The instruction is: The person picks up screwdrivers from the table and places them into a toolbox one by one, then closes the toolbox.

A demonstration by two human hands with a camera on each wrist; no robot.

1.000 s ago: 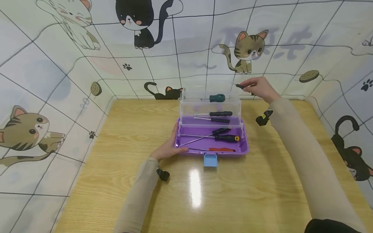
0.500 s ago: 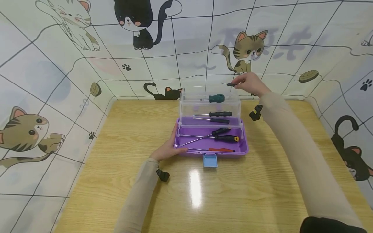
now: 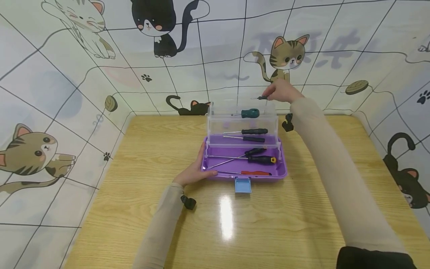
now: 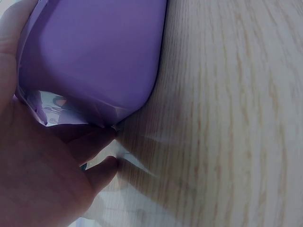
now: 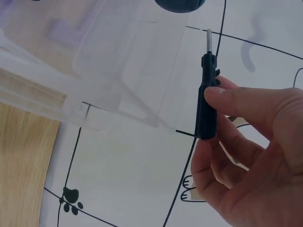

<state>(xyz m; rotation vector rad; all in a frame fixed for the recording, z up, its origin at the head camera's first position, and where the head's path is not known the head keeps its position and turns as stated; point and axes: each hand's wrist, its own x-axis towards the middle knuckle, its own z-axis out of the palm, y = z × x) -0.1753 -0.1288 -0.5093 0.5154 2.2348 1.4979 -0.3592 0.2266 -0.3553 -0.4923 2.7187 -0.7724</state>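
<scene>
A purple toolbox (image 3: 280, 172) stands with its clear stepped trays (image 3: 215, 129) raised at the back. My left hand (image 3: 192, 173) grips its left end, thumb on the front rim; in the left wrist view the fingers curve round a corner of the purple wall (image 4: 104, 52). Over the topmost tray, my right hand (image 3: 281, 90) pinches a small black screwdriver (image 5: 206, 104) between thumb and fingers, its short shaft pointing left in the head view. Below it lies a teal-handled screwdriver (image 3: 250, 113). Two black screwdrivers (image 3: 254, 131) occupy the middle tray.
In the purple bottom lie a black-and-yellow screwdriver (image 3: 262, 160), another black one (image 3: 254, 152) crossing it, and a red one (image 3: 255, 173). A blue latch (image 3: 242, 185) hangs at the front. Behind the wooden table (image 3: 147, 145) rises a cat-patterned wall covering (image 3: 221, 41).
My right hand has moved left with the small black screwdriver, from beyond the box's right end to above the top tray. My left hand stays on the toolbox.
</scene>
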